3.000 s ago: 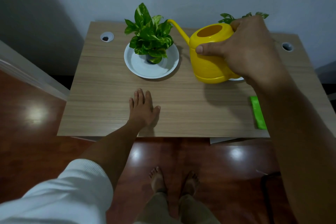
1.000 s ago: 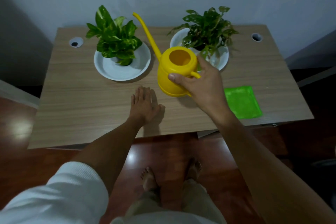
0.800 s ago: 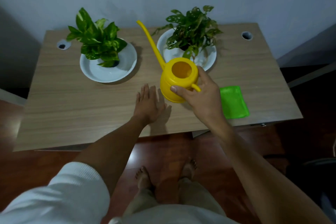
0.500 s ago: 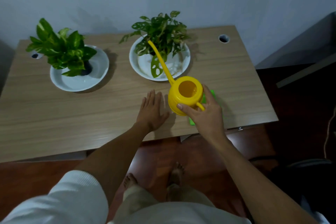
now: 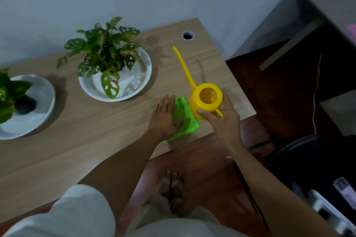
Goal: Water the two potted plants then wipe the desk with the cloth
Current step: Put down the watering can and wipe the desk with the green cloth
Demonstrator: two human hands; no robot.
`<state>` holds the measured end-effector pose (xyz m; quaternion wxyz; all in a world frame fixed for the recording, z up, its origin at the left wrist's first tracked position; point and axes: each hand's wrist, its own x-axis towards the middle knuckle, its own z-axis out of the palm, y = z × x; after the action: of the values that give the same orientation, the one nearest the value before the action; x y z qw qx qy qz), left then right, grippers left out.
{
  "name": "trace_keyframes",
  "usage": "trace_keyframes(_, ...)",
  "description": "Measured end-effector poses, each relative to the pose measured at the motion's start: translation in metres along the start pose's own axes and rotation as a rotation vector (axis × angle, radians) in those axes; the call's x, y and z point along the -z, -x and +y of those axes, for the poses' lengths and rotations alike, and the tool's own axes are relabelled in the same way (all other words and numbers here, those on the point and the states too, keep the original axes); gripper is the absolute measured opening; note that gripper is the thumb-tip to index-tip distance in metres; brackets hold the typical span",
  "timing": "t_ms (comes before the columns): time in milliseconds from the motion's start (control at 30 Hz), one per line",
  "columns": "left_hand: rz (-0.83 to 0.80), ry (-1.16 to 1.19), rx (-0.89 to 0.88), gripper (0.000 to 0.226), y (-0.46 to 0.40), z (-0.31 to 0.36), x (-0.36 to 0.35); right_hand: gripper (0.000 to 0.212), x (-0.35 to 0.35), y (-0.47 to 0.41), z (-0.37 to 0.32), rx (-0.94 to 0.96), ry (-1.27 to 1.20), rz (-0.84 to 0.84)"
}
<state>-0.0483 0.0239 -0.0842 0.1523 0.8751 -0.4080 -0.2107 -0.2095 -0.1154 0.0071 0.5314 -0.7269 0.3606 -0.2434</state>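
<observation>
While R hand (image 5: 224,121) grips glossy yellow can (image 5: 207,100) handle | L hand (image 5: 163,119) flat, fingers spread, on crumpled green cloth (image 5: 185,119)

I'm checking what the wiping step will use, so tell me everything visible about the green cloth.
The green cloth is bright lime, soft-looking fabric, folded into a rough rectangle. It lies flat on the desk near the front edge. The left hand rests flat on its left part; the yellow watering can, held by the right hand, sits at its right edge, possibly overlapping it.

left plant (image 5: 7,90) cropped, cloth (image 5: 184,115) partly covered
</observation>
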Motion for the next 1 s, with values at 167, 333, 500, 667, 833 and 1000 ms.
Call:
trace_keyframes(167,-0.067,-0.056,-0.037,0.103,-0.032,0.019,-0.014,0.065,0.015,-0.023,0.021,-0.016,0.005,0.049)
trace_keyframes(333,-0.096,-0.134,-0.082,0.099,-0.056,0.035,-0.027,0.068,0.022,-0.041,0.039,-0.062,0.004,0.073)
trace_keyframes(500,-0.126,-0.145,-0.098,0.096,-0.074,0.048,-0.037,0.068,0.027,-0.055,0.056,-0.086,0.0,0.095)
trace_keyframes(667,-0.142,-0.179,-0.078,0.102,-0.078,0.05,-0.048,0.065,0.029,-0.062,0.067,-0.09,0.022,0.094)
trace_keyframes(833,-0.123,-0.164,-0.09,0.102,-0.077,0.048,-0.051,0.067,0.029,-0.07,0.073,-0.096,0.023,0.098)
trace_keyframes(1000,-0.129,-0.145,-0.093,0.102,-0.075,0.049,-0.049,0.069,0.029,-0.067,0.074,-0.07,0.06,0.107)
